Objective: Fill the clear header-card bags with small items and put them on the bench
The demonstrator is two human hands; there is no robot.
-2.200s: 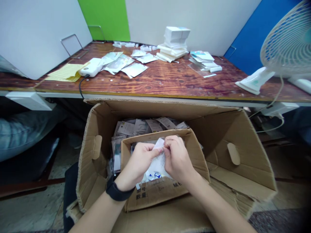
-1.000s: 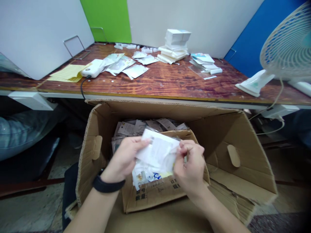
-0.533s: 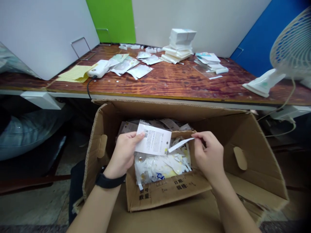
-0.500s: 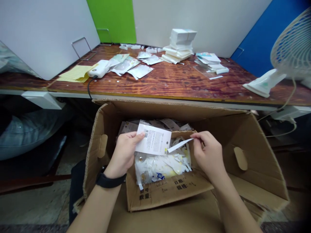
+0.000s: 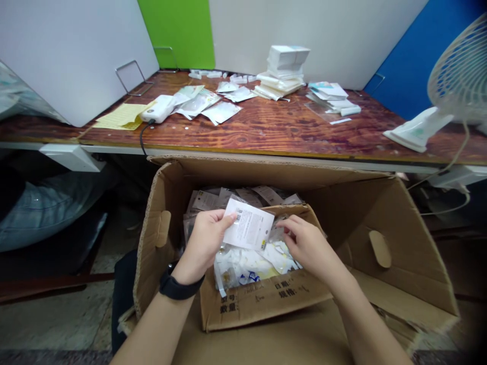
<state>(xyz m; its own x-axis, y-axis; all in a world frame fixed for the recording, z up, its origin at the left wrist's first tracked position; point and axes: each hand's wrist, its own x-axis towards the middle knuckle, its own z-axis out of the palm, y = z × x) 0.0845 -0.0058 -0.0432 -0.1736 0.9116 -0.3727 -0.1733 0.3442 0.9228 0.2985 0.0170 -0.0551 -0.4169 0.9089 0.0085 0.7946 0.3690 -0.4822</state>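
A person's left hand pinches a white card-backed packet by its left edge, a narrow grip on what looks like light, stiff card with slippery plastic behind it, best taken by the edges. The right hand, fingers loosely curled and holding nothing visible, hovers over loose plastic packets in a cardboard box just below the grip.

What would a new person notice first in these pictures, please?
An open cardboard box fills the lower middle, with a smaller box of white packets inside. The left hand holds a white printed card above it. A white fan stands at the right end of the table.
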